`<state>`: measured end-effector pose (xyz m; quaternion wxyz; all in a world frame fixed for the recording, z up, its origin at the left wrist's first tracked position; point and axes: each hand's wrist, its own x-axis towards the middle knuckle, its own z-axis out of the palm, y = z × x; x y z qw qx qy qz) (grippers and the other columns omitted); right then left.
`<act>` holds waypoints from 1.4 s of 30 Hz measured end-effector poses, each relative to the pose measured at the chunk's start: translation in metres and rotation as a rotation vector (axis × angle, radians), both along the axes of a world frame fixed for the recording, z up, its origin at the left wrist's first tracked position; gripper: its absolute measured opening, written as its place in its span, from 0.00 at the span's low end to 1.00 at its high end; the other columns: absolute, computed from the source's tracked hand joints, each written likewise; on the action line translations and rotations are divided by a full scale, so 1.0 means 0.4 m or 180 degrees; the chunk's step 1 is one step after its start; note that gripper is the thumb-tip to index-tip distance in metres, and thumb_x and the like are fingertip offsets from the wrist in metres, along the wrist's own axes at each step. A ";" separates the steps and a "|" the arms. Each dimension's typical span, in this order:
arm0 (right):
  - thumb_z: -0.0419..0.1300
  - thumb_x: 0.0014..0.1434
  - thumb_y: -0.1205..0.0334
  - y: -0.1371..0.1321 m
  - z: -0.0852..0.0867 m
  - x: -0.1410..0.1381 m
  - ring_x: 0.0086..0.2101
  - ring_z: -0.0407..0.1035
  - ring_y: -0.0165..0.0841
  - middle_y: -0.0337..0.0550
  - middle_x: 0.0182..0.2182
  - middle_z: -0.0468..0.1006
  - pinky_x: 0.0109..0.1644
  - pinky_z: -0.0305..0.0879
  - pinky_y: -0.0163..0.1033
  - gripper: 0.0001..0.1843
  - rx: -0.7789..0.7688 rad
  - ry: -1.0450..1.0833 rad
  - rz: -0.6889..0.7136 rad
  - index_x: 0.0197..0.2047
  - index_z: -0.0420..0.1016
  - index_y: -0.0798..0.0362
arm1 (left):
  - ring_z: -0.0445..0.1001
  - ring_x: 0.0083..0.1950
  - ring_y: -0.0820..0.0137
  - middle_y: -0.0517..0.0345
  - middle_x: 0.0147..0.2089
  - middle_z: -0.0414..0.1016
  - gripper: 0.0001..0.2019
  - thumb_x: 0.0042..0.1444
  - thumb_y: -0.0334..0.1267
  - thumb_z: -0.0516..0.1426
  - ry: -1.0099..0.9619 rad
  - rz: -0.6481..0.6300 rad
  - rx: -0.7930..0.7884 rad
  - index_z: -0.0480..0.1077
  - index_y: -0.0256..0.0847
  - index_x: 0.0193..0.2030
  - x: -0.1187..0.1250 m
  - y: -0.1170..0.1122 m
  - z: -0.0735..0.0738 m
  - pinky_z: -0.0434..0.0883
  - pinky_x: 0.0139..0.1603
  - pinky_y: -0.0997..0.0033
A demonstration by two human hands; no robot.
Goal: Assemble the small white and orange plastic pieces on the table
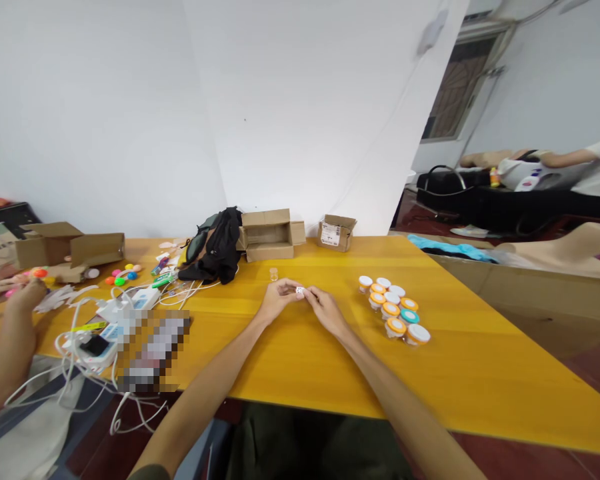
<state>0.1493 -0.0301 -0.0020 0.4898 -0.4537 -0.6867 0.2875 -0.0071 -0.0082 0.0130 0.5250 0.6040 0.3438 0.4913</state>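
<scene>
Both hands are meeting over the middle of the yellow table [470, 373], just above the surface. The left hand [279, 298] and the right hand [326, 308] are each pinching the same small white piece [300, 290] with their fingertips, so neither hand is hanging loose. The piece is sitting right in the gap where the 2 sets of fingertips come together, pinned from both sides and not lying on the table (it's way too tiny in this shot to say what it actually is).

Just behind the left hand, 1 little clear jar [273, 273] is standing upright on the table by itself, close but not touching anything. Off to the right of the right hand, a cluster of small jars [393, 308] is bunching together, mostly with orange and white lids plus 1 teal one, near the hand but apart from it.

Further back, 2 open cardboard boxes [270, 235] are sitting by the wall, with a black bag [216, 248] slumping beside the bigger one. On the left, a tangle of white cables [75, 333] is sprawling across the table edge, and another person's hand [23, 293] is working over some colourful bits there, well apart from the 2 hands in the middle.
</scene>
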 end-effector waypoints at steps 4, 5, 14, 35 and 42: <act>0.47 0.61 0.40 -0.004 -0.005 -0.002 0.28 0.67 0.37 0.39 0.24 0.72 0.34 0.63 0.40 0.22 0.0005 -0.0048 -0.0047 0.26 0.64 0.46 | 0.79 0.41 0.63 0.53 0.36 0.82 0.19 0.36 0.47 0.72 -0.0130 -0.0064 -0.0148 0.78 0.38 0.33 0.003 -0.008 0.006 0.74 0.49 0.60; 0.46 0.62 0.40 -0.006 -0.006 -0.003 0.29 0.67 0.38 0.39 0.24 0.73 0.35 0.63 0.40 0.22 0.0005 -0.0059 -0.0057 0.26 0.64 0.46 | 0.79 0.40 0.63 0.53 0.36 0.82 0.19 0.35 0.46 0.72 -0.0171 -0.0081 -0.0185 0.78 0.38 0.33 0.004 -0.009 0.007 0.74 0.49 0.60; 0.44 0.62 0.40 -0.011 -0.003 -0.016 0.27 0.66 0.37 0.40 0.23 0.72 0.34 0.63 0.41 0.24 0.0009 0.0019 -0.0109 0.25 0.63 0.47 | 0.78 0.33 0.68 0.57 0.30 0.81 0.19 0.31 0.45 0.74 -0.0518 -0.0194 -0.0358 0.79 0.39 0.30 0.007 -0.015 0.012 0.74 0.47 0.64; 0.48 0.57 0.35 -0.003 0.010 0.002 0.25 0.64 0.34 0.38 0.20 0.69 0.31 0.61 0.38 0.26 -0.0062 0.0362 -0.0326 0.24 0.66 0.49 | 0.76 0.35 0.67 0.57 0.31 0.80 0.09 0.42 0.39 0.68 0.0860 0.0202 0.0280 0.79 0.40 0.31 -0.054 0.049 -0.009 0.71 0.40 0.68; 0.52 0.58 0.43 0.001 -0.002 -0.001 0.26 0.68 0.35 0.40 0.23 0.75 0.33 0.65 0.39 0.20 0.0229 0.0224 -0.0446 0.27 0.70 0.49 | 0.75 0.39 0.65 0.56 0.34 0.78 0.05 0.51 0.31 0.61 0.2036 0.0598 0.1068 0.79 0.43 0.31 -0.101 0.059 -0.018 0.71 0.44 0.67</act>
